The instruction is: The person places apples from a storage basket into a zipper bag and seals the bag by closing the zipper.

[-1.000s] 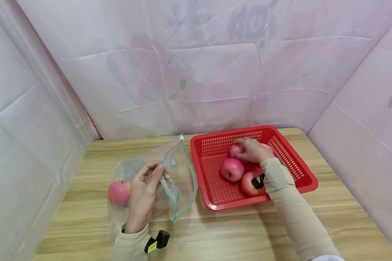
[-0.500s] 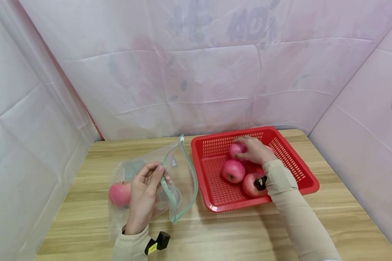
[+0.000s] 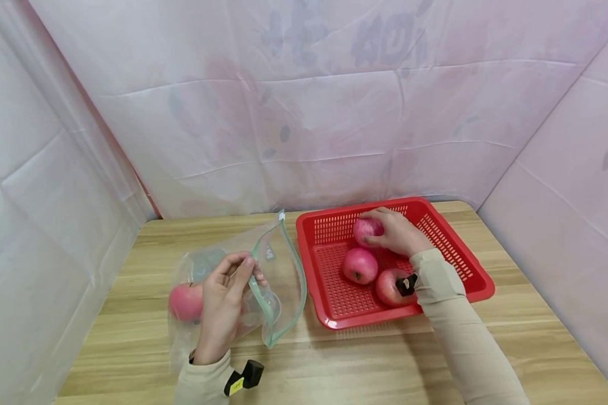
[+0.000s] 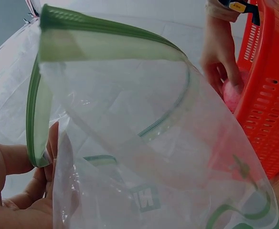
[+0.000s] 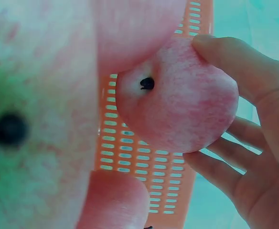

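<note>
My left hand (image 3: 225, 304) pinches the green-edged mouth of a clear zip bag (image 3: 286, 270) between thumb and fingers. The bag lies on its side with its mouth gaping toward the basket, and a pink-red apple (image 3: 185, 301) shows inside it, partly behind the hand. In the red basket (image 3: 331, 322), my right hand (image 3: 397, 232) grips an apple (image 3: 367, 232) at the back, thumb on one side and fingers curled round the other. The right wrist view shows this apple (image 5: 177, 100) with its dark stem end facing the camera.
Two more apples sit nearer the basket's front, one at the middle (image 3: 360, 266) and one (image 3: 394, 288) under the right wrist. Another apple (image 5: 118, 200) appears low in the right wrist view. The wooden table (image 3: 334, 371) ends at a hanging cloth (image 3: 304, 129) behind.
My right hand and the apple it grips have shifted slightly up and left in the basket. The middle apple has moved a little left. The left hand and bag stay put.
</note>
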{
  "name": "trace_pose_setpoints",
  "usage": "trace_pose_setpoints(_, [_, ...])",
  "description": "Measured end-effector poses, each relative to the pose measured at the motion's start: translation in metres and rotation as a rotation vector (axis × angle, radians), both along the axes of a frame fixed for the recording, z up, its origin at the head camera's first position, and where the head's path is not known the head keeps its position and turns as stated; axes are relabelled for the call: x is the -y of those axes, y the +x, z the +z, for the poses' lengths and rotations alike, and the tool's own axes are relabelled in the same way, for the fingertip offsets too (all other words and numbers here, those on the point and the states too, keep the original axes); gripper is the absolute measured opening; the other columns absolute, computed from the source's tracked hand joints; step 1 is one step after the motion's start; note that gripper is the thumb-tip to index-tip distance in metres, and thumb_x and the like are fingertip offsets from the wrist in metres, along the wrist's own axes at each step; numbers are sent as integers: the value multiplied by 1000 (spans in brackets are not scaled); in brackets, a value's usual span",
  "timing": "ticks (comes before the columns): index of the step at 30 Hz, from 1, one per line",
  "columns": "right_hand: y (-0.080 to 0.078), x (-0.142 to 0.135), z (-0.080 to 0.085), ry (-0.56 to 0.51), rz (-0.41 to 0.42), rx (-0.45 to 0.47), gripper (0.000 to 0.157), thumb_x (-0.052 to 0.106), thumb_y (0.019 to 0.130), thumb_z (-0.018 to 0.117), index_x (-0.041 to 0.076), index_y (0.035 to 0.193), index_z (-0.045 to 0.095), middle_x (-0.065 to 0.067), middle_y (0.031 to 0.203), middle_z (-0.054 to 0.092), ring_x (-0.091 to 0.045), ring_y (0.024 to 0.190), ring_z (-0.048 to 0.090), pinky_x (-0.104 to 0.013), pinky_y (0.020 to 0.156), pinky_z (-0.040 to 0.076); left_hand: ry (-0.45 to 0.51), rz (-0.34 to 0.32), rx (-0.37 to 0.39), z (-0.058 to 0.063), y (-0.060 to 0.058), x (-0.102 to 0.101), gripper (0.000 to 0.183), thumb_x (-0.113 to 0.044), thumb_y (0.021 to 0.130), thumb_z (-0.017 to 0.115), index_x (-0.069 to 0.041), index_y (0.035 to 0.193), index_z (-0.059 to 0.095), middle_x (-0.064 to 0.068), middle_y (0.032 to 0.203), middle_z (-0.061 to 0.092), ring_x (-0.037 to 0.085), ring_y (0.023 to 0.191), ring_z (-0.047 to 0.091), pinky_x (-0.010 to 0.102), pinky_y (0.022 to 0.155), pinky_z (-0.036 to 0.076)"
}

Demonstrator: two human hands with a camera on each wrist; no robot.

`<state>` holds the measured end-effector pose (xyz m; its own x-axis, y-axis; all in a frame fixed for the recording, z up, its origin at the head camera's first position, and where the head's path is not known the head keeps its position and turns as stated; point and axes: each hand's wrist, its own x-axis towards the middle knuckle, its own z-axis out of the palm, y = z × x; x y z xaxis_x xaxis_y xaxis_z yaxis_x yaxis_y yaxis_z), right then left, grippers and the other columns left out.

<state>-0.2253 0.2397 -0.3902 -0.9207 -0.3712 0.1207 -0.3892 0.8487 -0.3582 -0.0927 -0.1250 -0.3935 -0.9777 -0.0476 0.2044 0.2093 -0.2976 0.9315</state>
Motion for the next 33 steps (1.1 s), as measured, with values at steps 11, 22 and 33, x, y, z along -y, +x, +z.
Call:
trace_pose_setpoints(11, [6,5,9,-9,-11,-30,58,30,88,81,10,139,61,-20,139,57,-43,129,54,-63,110,41,3,-6,-16,-1,-1,0,20,-10,104,59,6,115,58,3,87,65,12,73,67,24,72,61])
trace_pose_setpoints(22, [16,16,21,-31,8,-88,59,30,87,83,12,139,61,-17,141,56,-39,130,55,-60,108,44,-13,-2,5,-1,0,4,22,-11,104,59,7,117,58,3,88,65,12,74,67,24,72,61])
trace_pose_setpoints(33, [34,36,36,-66,33,-168,56,29,88,83,15,138,62,-12,138,58,-34,126,57,-56,104,50,-27,3,1,0,-2,10,26,-11,104,60,11,118,56,3,87,65,12,73,67,24,71,61])
